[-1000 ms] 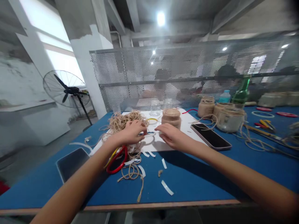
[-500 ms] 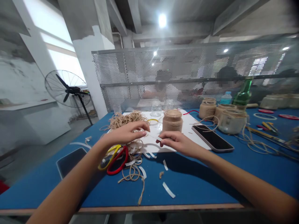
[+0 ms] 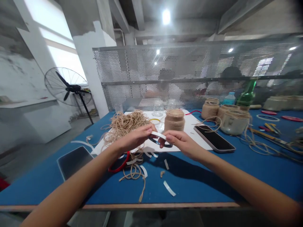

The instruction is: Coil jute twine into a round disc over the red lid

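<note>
Both my hands hold a thin ring (image 3: 159, 139) with a white strip over its top, a little above the blue table (image 3: 201, 179). My left hand (image 3: 136, 137) pinches the ring's left side with closed fingers. My right hand (image 3: 179, 142) pinches its right side. A heap of jute twine (image 3: 125, 124) lies just behind my left hand on a white sheet (image 3: 191, 126). A twine-wrapped jar (image 3: 174, 119) stands right behind the ring. A red ring (image 3: 118, 162) lies under my left wrist.
White tape scraps (image 3: 169, 188) and loose twine (image 3: 133, 173) lie on the table near me. A phone (image 3: 214, 133) lies to the right, a dark tablet (image 3: 73, 159) to the left. More wrapped jars (image 3: 233, 120), a green bottle (image 3: 246, 92) and scissors (image 3: 270, 127) stand far right. People sit behind a mesh screen (image 3: 189, 75).
My hands rose from the white sheet and came together. The ring with the white strip now hangs between them, lifted off the table.
</note>
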A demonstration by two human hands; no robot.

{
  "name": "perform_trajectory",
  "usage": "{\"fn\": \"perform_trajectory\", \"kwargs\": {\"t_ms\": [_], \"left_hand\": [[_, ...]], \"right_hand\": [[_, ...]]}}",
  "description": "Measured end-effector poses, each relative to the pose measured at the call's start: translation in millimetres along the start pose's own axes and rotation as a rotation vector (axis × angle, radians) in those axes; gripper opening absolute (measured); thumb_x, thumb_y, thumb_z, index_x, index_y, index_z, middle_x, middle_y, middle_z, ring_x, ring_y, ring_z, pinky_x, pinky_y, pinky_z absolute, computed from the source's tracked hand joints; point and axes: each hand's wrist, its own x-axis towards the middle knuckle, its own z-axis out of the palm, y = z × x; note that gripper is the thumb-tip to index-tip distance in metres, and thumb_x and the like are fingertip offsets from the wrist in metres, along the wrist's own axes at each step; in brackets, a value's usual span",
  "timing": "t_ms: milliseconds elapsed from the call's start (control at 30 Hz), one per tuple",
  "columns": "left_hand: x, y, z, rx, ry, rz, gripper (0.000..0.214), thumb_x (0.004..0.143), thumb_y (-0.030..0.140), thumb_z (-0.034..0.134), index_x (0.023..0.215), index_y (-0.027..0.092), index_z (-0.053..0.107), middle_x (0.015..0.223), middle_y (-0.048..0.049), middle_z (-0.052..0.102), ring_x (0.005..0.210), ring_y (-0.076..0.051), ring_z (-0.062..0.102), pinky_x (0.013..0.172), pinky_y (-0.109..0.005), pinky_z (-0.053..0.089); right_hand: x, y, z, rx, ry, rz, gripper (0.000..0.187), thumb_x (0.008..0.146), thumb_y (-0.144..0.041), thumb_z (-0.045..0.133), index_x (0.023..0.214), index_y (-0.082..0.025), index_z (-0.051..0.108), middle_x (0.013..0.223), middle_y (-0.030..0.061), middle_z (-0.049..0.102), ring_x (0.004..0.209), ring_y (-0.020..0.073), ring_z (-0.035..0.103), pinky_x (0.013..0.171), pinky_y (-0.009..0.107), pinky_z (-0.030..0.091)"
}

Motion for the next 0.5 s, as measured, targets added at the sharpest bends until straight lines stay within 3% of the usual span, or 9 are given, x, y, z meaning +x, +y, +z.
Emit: {"fn": "perform_trajectory", "kwargs": {"t_ms": [100,200,300,400,500], "left_hand": [[2,-4,-0.1,-0.339,0.021,0.044,0.023,0.086,0.032,0.032,0.075,0.017,0.046,0.080,-0.0066,0.052,0.079,-0.018,0.051,0.077,-0.037,0.039],[4,-2,-4.5,-0.381,0.102,0.068,0.020,0.084,0.030,0.037,0.074,0.016,0.048,0.084,-0.0069,0.054,0.079,-0.018,0.051,0.076,-0.036,0.038],[4,-1,-5.5,-0.137,0.159,0.048,0.023,0.084,0.032,0.039,0.080,0.016,0.055,0.087,-0.0064,0.055,0.084,-0.018,0.051,0.079,-0.034,0.037],[3,0,-0.5,0.249,0.106,0.012,0.028,0.086,0.036,0.038,0.085,0.016,0.058,0.086,-0.0044,0.056,0.086,-0.017,0.050,0.083,-0.033,0.035],[2,-3,3.7,0.408,0.134,-0.001,0.027,0.087,0.034,0.037,0.082,0.016,0.056,0.085,-0.0033,0.055,0.082,-0.015,0.051,0.079,-0.031,0.039]], "right_hand": [[-2,-1,-2,0.095,-0.018,-0.035,0.033,0.090,-0.033,0.034,0.090,-0.014,0.060,0.089,0.0060,0.060,0.084,0.0132,0.052,0.077,0.027,0.037],[-3,1,-4,0.141,-0.033,-0.048,0.028,0.090,-0.032,0.037,0.093,-0.014,0.059,0.084,0.0049,0.059,0.085,0.0135,0.053,0.081,0.029,0.037],[-4,4,-3,0.067,-0.041,0.034,0.028,0.088,-0.034,0.040,0.091,-0.014,0.059,0.069,0.0011,0.057,0.070,0.0107,0.052,0.069,0.024,0.038],[-4,5,1,-0.094,-0.016,0.111,0.030,0.086,-0.037,0.043,0.082,-0.013,0.060,0.064,-0.0004,0.055,0.062,0.0094,0.050,0.061,0.022,0.036],[-4,6,8,-0.257,-0.061,0.128,0.030,0.086,-0.037,0.043,0.077,-0.014,0.060,0.060,-0.0014,0.054,0.058,0.0090,0.048,0.056,0.020,0.034]]}}
